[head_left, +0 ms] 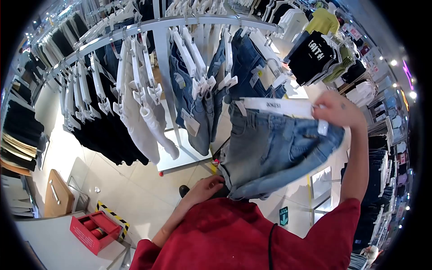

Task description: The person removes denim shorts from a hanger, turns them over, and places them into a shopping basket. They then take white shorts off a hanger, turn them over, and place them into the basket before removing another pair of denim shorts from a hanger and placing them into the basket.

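My right hand (pixel 339 110) is closed on one end of a white hanger (pixel 274 106), raised on the right in the head view. From the hanger hangs a pair of light-blue jeans (pixel 270 153), its waistband at the top and its legs slanting toward my body. My left hand (pixel 204 190) is low, beside the lower left edge of the jeans, with its fingers curled. Whether those fingertips grip the denim or something else is hidden. Just behind the held jeans, darker blue jeans (pixel 245 58) hang on the rack.
A metal rail (pixel 207 20) crosses ahead, with white trousers (pixel 137 135) and black trousers (pixel 105 139) on hangers. Below stands a white platform (pixel 180 157). A red box (pixel 95 231) sits on a counter (pixel 49 238) at lower left. Folded black shirts (pixel 312 56) hang far right.
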`<action>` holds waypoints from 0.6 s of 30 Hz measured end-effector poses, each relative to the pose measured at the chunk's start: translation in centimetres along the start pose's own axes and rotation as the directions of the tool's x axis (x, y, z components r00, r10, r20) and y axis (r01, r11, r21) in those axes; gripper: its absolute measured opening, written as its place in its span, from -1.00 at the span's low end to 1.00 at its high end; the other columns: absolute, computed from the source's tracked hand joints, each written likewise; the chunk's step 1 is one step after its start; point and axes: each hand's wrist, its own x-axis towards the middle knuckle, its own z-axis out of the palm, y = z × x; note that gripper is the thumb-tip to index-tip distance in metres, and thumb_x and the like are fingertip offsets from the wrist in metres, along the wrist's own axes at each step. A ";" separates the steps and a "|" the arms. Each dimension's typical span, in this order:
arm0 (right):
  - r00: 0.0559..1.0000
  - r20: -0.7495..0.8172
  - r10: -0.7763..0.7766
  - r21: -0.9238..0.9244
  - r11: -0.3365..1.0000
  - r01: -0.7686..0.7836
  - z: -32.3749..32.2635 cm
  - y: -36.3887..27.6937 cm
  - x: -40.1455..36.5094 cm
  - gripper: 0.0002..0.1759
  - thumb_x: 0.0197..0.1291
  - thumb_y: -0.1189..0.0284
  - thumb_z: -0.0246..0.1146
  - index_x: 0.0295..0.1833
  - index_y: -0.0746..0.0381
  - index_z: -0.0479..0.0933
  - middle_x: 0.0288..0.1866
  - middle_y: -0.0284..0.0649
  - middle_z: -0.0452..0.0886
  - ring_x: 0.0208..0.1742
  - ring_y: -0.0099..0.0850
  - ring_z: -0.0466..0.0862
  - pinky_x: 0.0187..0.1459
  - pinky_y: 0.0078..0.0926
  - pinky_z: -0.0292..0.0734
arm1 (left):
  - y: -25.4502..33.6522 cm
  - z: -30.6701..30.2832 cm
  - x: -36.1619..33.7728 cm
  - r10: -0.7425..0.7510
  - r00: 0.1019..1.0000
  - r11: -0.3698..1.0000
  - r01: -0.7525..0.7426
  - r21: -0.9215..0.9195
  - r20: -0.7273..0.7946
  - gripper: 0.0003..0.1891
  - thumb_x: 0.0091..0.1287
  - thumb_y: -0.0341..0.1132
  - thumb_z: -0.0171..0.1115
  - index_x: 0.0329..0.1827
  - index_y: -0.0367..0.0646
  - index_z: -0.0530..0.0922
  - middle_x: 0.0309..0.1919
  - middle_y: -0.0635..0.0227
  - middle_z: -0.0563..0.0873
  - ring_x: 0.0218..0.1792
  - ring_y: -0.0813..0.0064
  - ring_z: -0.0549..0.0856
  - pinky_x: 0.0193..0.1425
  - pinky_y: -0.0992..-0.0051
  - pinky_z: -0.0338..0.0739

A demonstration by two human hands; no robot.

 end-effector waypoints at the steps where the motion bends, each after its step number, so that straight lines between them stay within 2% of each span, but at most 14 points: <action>1: 0.991 0.103 0.088 0.010 0.996 -0.089 -0.4 0.0 2.0 -0.65 -0.04 0.25 0.19 -0.38 0.39 0.58 -0.52 -0.07 0.58 -0.53 -0.31 0.54 -0.46 -0.39 0.41 | 0.3 -0.1 -0.1 -0.008 1.000 1.000 0.008 0.022 0.007 -0.71 0.39 -0.20 0.10 0.06 -0.16 0.50 -0.37 0.33 0.65 -0.35 0.60 0.61 -0.22 0.53 0.50; 2: 0.963 0.207 0.172 0.013 0.984 -0.178 -0.8 0.2 4.0 -0.63 -0.04 0.25 0.17 -0.33 0.39 0.58 -0.50 -0.11 0.59 -0.54 -0.36 0.53 -0.47 -0.40 0.40 | 0.9 -0.2 -0.3 -0.017 1.000 0.999 0.017 0.043 0.014 -0.71 0.39 -0.20 0.10 0.06 -0.16 0.50 -0.37 0.34 0.65 -0.35 0.60 0.61 -0.21 0.53 0.49; 4: 0.964 0.209 0.163 0.063 0.982 -0.179 0.0 2.1 7.6 -0.62 -0.07 0.24 0.17 -0.35 0.38 0.58 -0.55 -0.16 0.55 -0.56 -0.44 0.49 -0.50 -0.46 0.38 | 0.8 -0.2 -0.7 -0.032 0.999 0.999 0.032 0.034 0.010 -0.71 0.37 -0.21 0.11 0.06 -0.16 0.51 -0.37 0.30 0.65 -0.35 0.55 0.61 -0.21 0.51 0.50; 6: 0.962 0.123 0.243 0.039 0.968 -0.249 0.1 1.7 10.8 -0.61 -0.08 0.20 0.17 -0.43 0.38 0.57 -0.63 -0.21 0.51 -0.60 -0.45 0.47 -0.56 -0.49 0.35 | -0.5 0.1 -1.0 -0.041 0.999 0.999 0.041 -0.025 -0.010 -0.72 0.34 -0.23 0.14 0.03 -0.15 0.52 -0.36 0.24 0.65 -0.36 0.45 0.62 -0.20 0.47 0.51; 11: 0.939 0.088 0.334 0.030 0.941 -0.337 -1.1 1.7 16.8 -0.57 -0.09 0.17 0.17 -0.42 0.41 0.54 -0.60 -0.20 0.51 -0.61 -0.39 0.50 -0.60 -0.38 0.39 | -1.3 -0.1 -2.4 -0.062 0.996 0.996 0.057 -0.075 -0.060 -0.71 0.34 -0.24 0.15 0.05 -0.16 0.50 -0.32 0.26 0.65 -0.37 0.48 0.61 -0.21 0.49 0.51; 14: 0.936 -0.145 0.322 0.141 0.943 -0.302 0.2 3.0 18.4 -0.56 -0.09 0.19 0.17 -0.46 0.45 0.52 -0.63 -0.14 0.52 -0.58 -0.32 0.55 -0.54 -0.33 0.45 | -2.6 0.0 -3.1 -0.052 0.994 0.995 0.043 -0.095 -0.096 -0.71 0.34 -0.24 0.14 0.06 -0.17 0.48 -0.31 0.27 0.66 -0.37 0.50 0.61 -0.21 0.51 0.51; 15: 0.944 -0.182 0.275 0.105 0.960 -0.260 0.5 3.0 18.4 -0.54 -0.09 0.19 0.16 -0.48 0.48 0.51 -0.60 0.01 0.55 -0.53 -0.18 0.61 -0.43 -0.24 0.51 | -2.9 0.1 -3.3 -0.043 0.993 0.995 0.032 -0.096 -0.109 -0.71 0.34 -0.25 0.14 0.06 -0.17 0.48 -0.31 0.27 0.66 -0.37 0.50 0.61 -0.21 0.51 0.51; 18: 0.927 -0.223 0.300 0.062 0.954 -0.294 2.4 2.6 17.1 -0.53 -0.07 0.19 0.14 -0.43 0.50 0.53 -0.48 0.18 0.59 -0.45 0.00 0.64 -0.31 -0.17 0.53 | -2.8 0.2 -3.5 -0.092 0.992 0.990 0.082 -0.111 -0.088 -0.74 0.40 -0.29 0.07 0.07 -0.19 0.46 -0.36 0.40 0.60 -0.36 0.64 0.56 -0.19 0.61 0.46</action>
